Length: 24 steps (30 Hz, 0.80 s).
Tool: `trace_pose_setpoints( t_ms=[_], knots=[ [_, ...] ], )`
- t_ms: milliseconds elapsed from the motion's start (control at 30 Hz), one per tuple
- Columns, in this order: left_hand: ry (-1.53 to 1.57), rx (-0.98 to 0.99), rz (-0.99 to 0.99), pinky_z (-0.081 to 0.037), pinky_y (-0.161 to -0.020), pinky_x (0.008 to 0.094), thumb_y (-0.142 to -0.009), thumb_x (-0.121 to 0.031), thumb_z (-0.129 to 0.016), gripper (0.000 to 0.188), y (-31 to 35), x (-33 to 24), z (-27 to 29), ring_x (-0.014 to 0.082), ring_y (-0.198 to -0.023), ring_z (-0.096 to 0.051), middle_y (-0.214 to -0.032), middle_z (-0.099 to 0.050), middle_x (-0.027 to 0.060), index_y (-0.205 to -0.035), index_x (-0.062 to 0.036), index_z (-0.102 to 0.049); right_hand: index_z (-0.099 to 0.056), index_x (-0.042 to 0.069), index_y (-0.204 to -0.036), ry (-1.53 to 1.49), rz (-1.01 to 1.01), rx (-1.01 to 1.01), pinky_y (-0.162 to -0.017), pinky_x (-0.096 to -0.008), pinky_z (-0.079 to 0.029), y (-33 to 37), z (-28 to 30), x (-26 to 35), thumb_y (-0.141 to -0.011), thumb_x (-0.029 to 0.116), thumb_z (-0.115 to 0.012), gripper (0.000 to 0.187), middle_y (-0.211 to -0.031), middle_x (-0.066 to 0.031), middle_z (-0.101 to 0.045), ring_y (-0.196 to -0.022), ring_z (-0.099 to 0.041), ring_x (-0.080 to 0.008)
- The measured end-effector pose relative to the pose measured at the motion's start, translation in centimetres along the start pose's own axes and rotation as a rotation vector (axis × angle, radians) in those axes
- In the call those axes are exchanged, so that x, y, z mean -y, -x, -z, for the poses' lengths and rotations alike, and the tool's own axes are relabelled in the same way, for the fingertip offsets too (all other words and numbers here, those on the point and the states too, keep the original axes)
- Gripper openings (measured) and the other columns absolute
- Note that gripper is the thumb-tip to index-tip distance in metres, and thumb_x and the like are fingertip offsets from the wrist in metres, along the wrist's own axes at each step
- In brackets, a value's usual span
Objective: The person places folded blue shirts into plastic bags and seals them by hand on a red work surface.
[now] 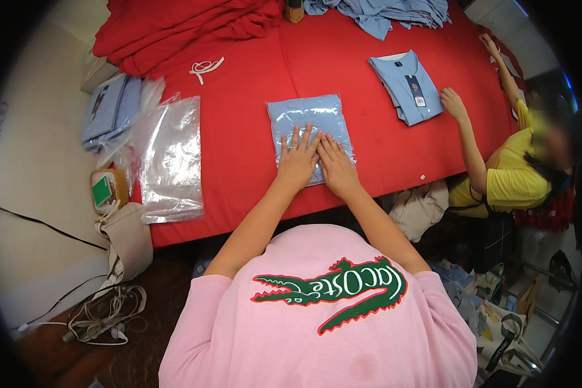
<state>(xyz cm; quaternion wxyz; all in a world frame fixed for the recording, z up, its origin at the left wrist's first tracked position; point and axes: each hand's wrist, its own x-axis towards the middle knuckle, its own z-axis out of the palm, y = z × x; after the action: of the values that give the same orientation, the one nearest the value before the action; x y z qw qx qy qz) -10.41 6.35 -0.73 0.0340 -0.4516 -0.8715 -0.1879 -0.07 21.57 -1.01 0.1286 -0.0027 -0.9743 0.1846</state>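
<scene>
A folded blue garment in a clear plastic bag [307,111] lies flat on the red-covered table in front of me. My left hand [297,158] rests on its lower middle, fingers spread and a ring on one of them. Beside it my right hand [336,165] lies flat on the bag too, fingers stretched out and its fingertips close to the left hand's. Both palms face down, and neither hand grips anything. The bag's lower part is partly hidden under my hands.
Clear plastic bags [171,158] lie to the left, with packed blue garments [112,110] behind. A folded blue shirt with a tag [407,87] lies right, near a co-worker's hand [454,103]. Red cloth [187,32] and blue garments [394,14] are heaped at the far edge.
</scene>
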Motion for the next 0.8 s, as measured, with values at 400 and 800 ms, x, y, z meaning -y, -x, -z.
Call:
trace_pose_setpoints(
  t_ms=[400, 800],
  knots=[
    [0.024, 0.165, 0.103, -0.018, -0.129, 0.0674, -0.100, -0.042, -0.068, 0.072, -1.7, 0.3, 0.9, 0.0427, -0.163, -0.023, -0.179, -0.024, 0.0135, -0.167, -0.0285, -0.045, -0.032, 0.004, -0.169, -0.055, 0.002, 0.195, -0.131, -0.0538, -0.027, -0.1, 3.5, -3.3, -0.092, 0.050, -0.077, 0.100, -0.177, -0.0196, -0.028, -0.163, -0.029, -0.0376],
    [-0.008, 0.244, 0.072, -0.010, -0.130, 0.0708, -0.101, -0.045, -0.065, 0.081, -6.9, 0.5, -1.0, 0.0418, -0.168, -0.004, -0.184, -0.004, 0.0094, -0.173, -0.0404, -0.028, -0.041, 0.011, -0.165, 0.047, 0.374, 0.368, -0.129, -0.0618, -0.027, 0.2, 8.3, -6.5, -0.081, 0.027, -0.085, 0.096, -0.173, -0.0228, -0.033, -0.162, -0.030, -0.0390]
  ],
)
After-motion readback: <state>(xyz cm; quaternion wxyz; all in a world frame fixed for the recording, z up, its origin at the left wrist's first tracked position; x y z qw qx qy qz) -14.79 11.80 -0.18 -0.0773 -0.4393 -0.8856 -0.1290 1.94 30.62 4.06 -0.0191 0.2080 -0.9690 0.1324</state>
